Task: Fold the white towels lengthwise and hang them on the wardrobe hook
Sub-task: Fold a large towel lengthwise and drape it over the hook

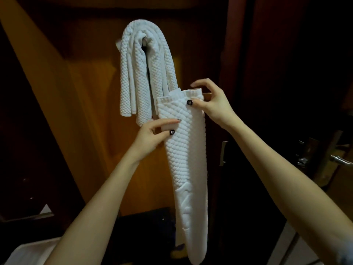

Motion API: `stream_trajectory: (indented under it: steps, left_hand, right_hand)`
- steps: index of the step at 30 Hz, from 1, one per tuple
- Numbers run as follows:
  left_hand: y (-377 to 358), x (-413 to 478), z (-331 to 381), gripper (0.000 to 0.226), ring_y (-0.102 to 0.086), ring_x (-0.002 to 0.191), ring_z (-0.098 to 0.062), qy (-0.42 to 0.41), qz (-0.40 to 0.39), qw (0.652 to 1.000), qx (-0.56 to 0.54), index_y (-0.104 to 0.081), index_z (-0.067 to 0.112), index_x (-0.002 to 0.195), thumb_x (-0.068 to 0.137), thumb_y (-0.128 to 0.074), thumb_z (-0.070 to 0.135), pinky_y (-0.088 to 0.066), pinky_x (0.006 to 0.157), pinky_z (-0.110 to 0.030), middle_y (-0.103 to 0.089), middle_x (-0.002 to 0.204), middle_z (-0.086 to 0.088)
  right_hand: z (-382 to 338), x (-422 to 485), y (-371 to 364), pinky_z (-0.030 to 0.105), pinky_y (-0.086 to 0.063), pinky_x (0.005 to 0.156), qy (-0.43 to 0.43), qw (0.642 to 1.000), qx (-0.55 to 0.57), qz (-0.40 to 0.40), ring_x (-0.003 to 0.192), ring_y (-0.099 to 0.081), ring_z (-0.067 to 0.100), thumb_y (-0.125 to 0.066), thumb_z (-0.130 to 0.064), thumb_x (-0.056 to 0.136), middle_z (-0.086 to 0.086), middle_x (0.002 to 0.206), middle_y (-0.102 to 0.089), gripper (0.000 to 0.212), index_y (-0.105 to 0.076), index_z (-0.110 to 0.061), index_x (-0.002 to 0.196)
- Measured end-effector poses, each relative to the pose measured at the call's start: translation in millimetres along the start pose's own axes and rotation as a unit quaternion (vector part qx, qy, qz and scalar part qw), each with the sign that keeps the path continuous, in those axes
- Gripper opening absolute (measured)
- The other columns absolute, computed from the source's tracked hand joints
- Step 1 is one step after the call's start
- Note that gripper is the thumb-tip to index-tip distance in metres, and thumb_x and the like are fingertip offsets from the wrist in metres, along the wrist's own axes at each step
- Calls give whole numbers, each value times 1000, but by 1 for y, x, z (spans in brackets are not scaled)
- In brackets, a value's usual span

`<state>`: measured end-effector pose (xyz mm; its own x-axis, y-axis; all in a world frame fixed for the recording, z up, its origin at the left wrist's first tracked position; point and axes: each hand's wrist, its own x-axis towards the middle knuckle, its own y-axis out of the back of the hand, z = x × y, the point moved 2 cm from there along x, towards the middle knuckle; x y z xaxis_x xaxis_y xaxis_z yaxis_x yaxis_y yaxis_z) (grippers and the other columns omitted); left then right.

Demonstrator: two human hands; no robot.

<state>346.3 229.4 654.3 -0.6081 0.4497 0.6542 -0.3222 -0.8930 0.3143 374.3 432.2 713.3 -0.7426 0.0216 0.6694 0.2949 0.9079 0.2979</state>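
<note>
The person is holding a folded white towel [188, 161] upright in front of the wardrobe door [86, 92], its narrow length hanging straight down and its lower end reaching toward the bottom edge of the view. The right hand [212, 104] is pinching the towel's top right corner, the thumb pressing on the front just under the hem while the other fingers are arching over and behind the top edge. The left hand [152, 134] is gripping the towel's left edge a little lower, thumb and forefinger lying on the front face and the remaining fingers curling behind. Above and to the left, the hung towels [133, 73] are draping over the hook [144, 40], which is mostly hidden under their bend; their loose ends are hanging just beside the held towel's upper left corner, and one strand is running down behind its top hem. Bare wood is lying open to the left of the hung towels. Right of the held towel's long edge a dark gap is showing, with a small metal plate [223, 153] near it and a lever door handle [342, 159] well apart at the far right edge.
</note>
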Motion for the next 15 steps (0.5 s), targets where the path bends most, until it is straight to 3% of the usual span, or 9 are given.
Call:
stream_trajectory:
  steps: [2, 5, 7, 11, 15]
  left_hand:
    - [0, 3, -3, 34, -56, 110, 4, -11, 1, 1000, 26, -65, 23, 109, 84, -67, 0, -40, 95, -13, -63, 114, 12]
    - [-13, 4, -8, 53, -43, 122, 11, -27, -27, 998, 48, -52, 35, 123, 82, -72, 8, -33, 97, -7, -49, 130, 21]
    - [-22, 8, -10, 64, -37, 129, 12, -8, -51, 999, -2, -46, 36, 132, 83, -70, 3, -32, 98, -5, -43, 136, 29]
    - [-30, 22, -12, 39, -52, 117, 8, -2, -33, 999, -6, -61, 28, 117, 86, -66, 4, -37, 96, -9, -59, 121, 24]
    - [-40, 29, -14, 51, -40, 118, 17, -22, -56, 997, 50, -46, 16, 122, 80, -73, 9, -27, 103, -8, -46, 124, 17]
  right_hand:
    - [-6, 8, 1, 45, -58, 84, 16, 1000, 15, 5, 101, -67, 24, -74, -12, 84, -1, 133, -56, 49, -53, -25, 127]
    - [-9, 18, 11, 48, -60, 77, 18, 998, 51, 13, 92, -70, 33, -72, -10, 84, 10, 143, -48, 63, -44, -31, 137]
    - [-7, 23, 16, 47, -60, 77, 11, 997, 74, 30, 90, -71, 32, -72, -7, 85, 14, 143, -47, 65, -42, -30, 138]
    - [-1, 30, 26, 38, -60, 73, 7, 993, 81, 87, 87, -71, 26, -70, -6, 86, 18, 142, -48, 63, -42, -24, 139]
    - [3, 40, 37, 36, -60, 74, 32, 992, 79, 96, 86, -70, 23, -67, -8, 89, 14, 143, -46, 57, -43, -17, 140]
